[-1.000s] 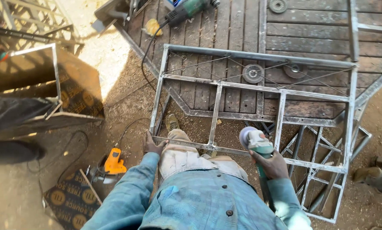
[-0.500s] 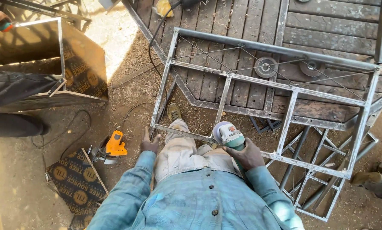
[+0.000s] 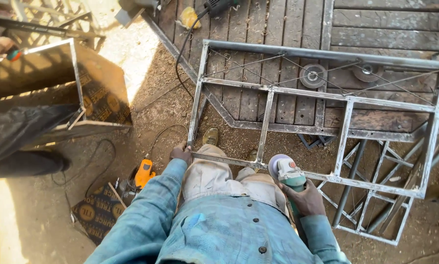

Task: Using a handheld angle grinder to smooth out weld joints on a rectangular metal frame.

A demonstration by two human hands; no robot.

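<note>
- Head view: the right hand is wrapped tight around the green body of an angle grinder, fingers closed on it.
- The grinder's disc sits just beyond that hand, at the near rail of a metal frame, close to where 1 upright bar meets the rail.
- The left hand is curled shut over the same near rail at the frame's corner, well apart from the grinder and to the left of it.
- The frame stretches away from both hands, over wooden planks and sandy ground.
- 2 loose grinding discs lie on the planks, far beyond the right hand.
- An orange tool lies on the ground near the left hand, to its left.
</note>
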